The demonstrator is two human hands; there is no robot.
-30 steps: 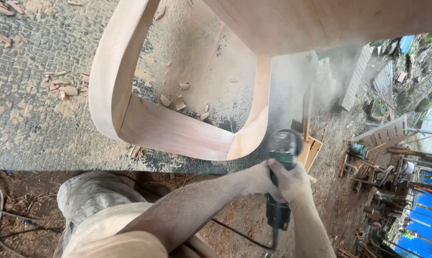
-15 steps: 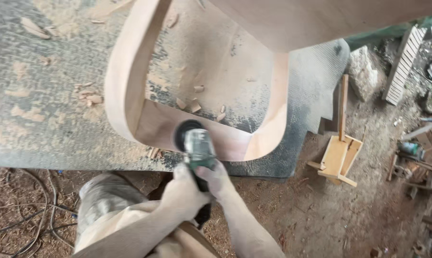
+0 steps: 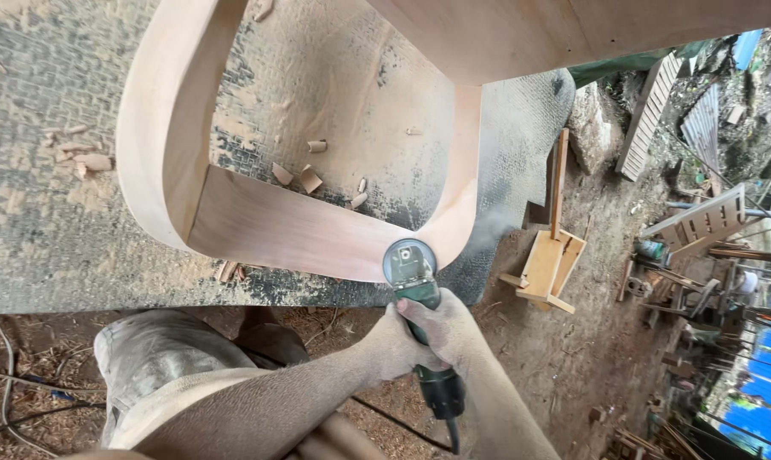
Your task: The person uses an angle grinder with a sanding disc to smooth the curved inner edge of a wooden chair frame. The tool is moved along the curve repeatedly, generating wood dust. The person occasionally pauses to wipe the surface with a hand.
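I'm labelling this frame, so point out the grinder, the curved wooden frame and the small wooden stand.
grinder [image 3: 409, 266]: head view, on its round head.
curved wooden frame [image 3: 275, 232]: head view, on the near rail.
small wooden stand [image 3: 549, 260]: head view, on its flat base board.

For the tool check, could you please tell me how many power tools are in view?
1: a green angle grinder, gripped by the left hand and right hand, its disc against the curved wooden frame. Others may be hidden in the blurred clutter at right.

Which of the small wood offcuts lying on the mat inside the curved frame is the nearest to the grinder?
The pale chip beside the inner face of the frame's front rail, lowest of the cluster. The others lie farther up the mat, away from the grinder.
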